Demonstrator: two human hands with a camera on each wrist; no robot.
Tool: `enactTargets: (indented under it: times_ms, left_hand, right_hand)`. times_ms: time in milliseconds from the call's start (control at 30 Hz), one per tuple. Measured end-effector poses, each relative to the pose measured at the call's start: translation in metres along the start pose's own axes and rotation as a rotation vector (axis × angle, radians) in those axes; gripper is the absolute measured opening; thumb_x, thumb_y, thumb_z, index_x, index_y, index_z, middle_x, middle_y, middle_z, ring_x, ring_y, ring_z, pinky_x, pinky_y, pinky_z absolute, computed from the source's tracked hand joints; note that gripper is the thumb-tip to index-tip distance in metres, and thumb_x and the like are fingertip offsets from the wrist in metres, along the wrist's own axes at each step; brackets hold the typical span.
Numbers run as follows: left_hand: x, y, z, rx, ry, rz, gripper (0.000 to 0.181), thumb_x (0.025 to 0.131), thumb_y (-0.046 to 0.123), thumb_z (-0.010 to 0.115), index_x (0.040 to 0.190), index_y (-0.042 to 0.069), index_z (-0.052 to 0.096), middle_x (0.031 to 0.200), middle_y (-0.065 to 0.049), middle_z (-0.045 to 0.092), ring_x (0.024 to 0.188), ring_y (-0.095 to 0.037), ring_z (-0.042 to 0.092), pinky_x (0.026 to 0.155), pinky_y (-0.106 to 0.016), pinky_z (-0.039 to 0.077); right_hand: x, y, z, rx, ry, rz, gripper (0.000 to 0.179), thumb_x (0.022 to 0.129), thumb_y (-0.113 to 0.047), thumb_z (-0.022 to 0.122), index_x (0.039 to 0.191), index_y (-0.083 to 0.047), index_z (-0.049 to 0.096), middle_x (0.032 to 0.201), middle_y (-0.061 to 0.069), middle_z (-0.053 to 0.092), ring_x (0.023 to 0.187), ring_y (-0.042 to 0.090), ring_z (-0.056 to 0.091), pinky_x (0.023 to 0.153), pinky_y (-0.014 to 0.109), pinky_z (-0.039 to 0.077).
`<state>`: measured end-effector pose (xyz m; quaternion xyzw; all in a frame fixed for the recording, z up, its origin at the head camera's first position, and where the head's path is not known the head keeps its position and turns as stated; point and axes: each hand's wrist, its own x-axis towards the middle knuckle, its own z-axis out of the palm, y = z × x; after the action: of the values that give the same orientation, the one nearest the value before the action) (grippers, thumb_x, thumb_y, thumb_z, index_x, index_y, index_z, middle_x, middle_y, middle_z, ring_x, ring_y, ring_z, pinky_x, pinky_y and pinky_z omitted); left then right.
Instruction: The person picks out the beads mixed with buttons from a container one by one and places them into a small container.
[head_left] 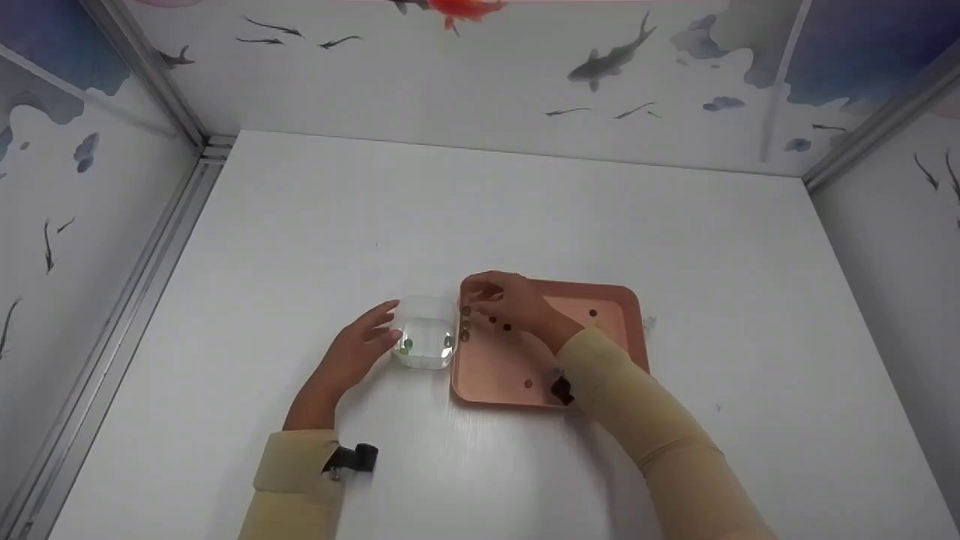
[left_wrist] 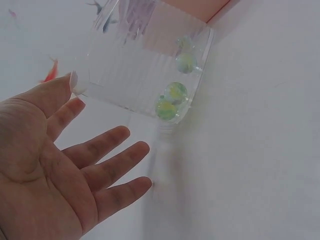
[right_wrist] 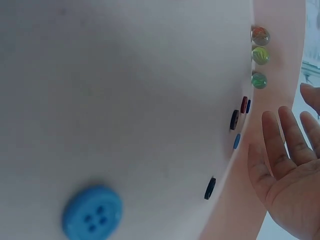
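Observation:
My left hand (head_left: 358, 349) is at the left side of a clear plastic container (head_left: 424, 356). In the left wrist view the thumb tip touches its rim and the other fingers are spread. Several green-yellow marbles (left_wrist: 176, 93) lie inside the container. My right hand (head_left: 514, 301) is over the back left part of a pink tray (head_left: 495, 375); its fingers look extended in the right wrist view, with nothing seen between them. Three glass marbles (right_wrist: 260, 55) line the tray's left wall near these fingers. A large blue button (right_wrist: 92, 212) shows close to the right wrist camera.
Small dark buttons (right_wrist: 234, 120) lie in the tray by the marbles. A reddish button (head_left: 528, 384) is near the tray's front and a dark button (head_left: 592, 313) toward its back right. The container stands against the tray's left side on a white table (head_left: 337, 202), with printed panels around.

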<state>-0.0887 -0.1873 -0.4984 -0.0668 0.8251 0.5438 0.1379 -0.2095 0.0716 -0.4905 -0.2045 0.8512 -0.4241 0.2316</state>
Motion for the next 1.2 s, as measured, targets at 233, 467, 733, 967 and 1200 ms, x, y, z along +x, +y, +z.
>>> enactTargets:
  times_ms: [233,467,733,967,1200]
  left_hand:
    - [0.000,0.001,-0.001,0.009,-0.005,-0.001,0.056,0.098,0.033,0.056,0.150,0.022,0.036,0.150,-0.017,0.040,0.135,-0.037,0.042,0.107,-0.056,0.035]
    - [0.000,0.003,0.000,0.018,0.003,-0.010,0.055,0.098,0.031,0.056,0.149,0.023,0.038,0.149,-0.016,0.041,0.134,-0.036,0.043,0.107,-0.056,0.036]
    - [-0.001,0.002,-0.001,0.026,0.002,-0.011,0.056,0.098,0.032,0.057,0.149,0.023,0.038,0.150,-0.016,0.041,0.135,-0.036,0.042,0.107,-0.056,0.036]
    - [0.000,0.003,-0.001,0.019,-0.008,-0.022,0.057,0.097,0.035,0.057,0.149,0.026,0.037,0.151,-0.015,0.039,0.135,-0.036,0.041,0.107,-0.056,0.036]
    - [0.000,0.004,0.000,0.027,0.000,-0.039,0.056,0.097,0.034,0.057,0.149,0.026,0.037,0.151,-0.014,0.039,0.136,-0.035,0.040,0.107,-0.056,0.035]
  right_hand:
    - [-0.001,-0.002,0.002,0.011,-0.017,0.009,0.035,0.092,-0.014,0.065,0.127,-0.020,0.063,0.120,0.004,0.063,0.112,0.021,0.059,0.074,0.030,0.055]
    - [0.002,0.001,0.007,-0.012,-0.012,-0.044,0.027,0.090,-0.010,0.068,0.117,-0.017,0.067,0.114,0.001,0.065,0.110,0.018,0.060,0.089,0.032,0.052]
    - [0.006,0.004,0.012,-0.103,0.002,-0.149,0.016,0.089,-0.004,0.065,0.100,-0.015,0.067,0.101,-0.003,0.065,0.098,0.014,0.059,0.089,0.029,0.051]
    - [0.005,0.000,0.014,-0.233,0.021,-0.150,0.016,0.090,-0.006,0.065,0.102,-0.017,0.067,0.102,-0.006,0.064,0.095,0.012,0.057,0.086,0.027,0.050]
    - [0.004,-0.002,0.017,-0.302,0.063,-0.139,0.013,0.090,-0.009,0.064,0.097,-0.020,0.065,0.093,-0.007,0.062,0.088,0.011,0.054,0.082,0.027,0.048]
